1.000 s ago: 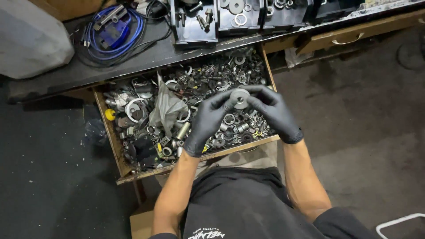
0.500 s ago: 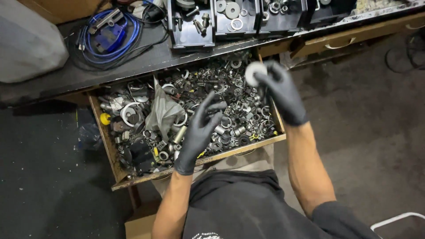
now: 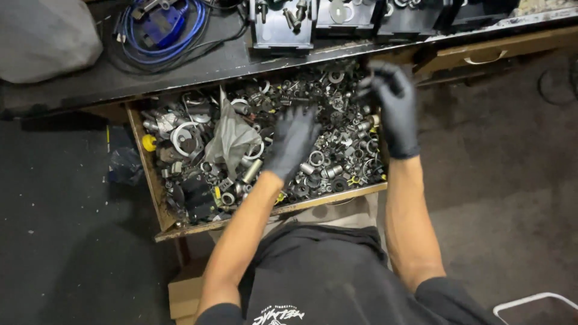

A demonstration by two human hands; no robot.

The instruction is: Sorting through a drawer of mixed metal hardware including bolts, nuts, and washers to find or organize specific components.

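Both gloved hands working the parts drawer (image 3: pixel 150 174) | left hand (image 3: pixel 293 139) spreading flat over rings | right hand (image 3: pixel 391 105) hovering behind, fingers curling, holding nothing visible | sift gently.

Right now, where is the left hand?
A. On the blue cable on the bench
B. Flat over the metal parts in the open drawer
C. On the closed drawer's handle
B: the gloved left hand is spread, palm down, over the metal parts in the open drawer.
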